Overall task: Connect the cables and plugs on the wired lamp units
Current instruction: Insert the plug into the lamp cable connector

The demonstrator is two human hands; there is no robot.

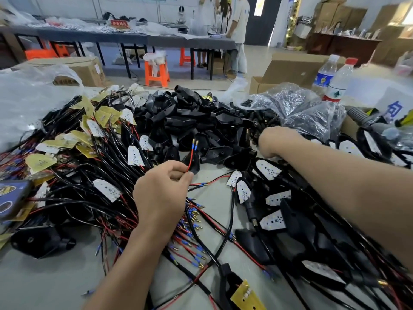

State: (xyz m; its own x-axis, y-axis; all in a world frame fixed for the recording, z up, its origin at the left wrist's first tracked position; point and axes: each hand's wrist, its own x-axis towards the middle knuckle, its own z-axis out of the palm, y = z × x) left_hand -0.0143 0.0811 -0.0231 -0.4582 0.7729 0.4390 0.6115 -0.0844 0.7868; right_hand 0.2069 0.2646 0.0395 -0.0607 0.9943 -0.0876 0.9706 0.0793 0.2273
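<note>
The table (44,285) is carrying a tangle of wired lamp boards (98,139) and a heap of black housings (190,117). The right hand (276,139) is reaching into small black plugs (261,123) behind them, fingers hidden, grip impossible to tell. The left hand (161,193) is pinching a red wire (191,157) upright near the table's middle.

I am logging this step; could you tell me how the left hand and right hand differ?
The left hand pinches a red wire close by; the right hand reaches far into the black plug pile. The left hand's fingers show; the right hand's are hidden. Both are bare.
</note>
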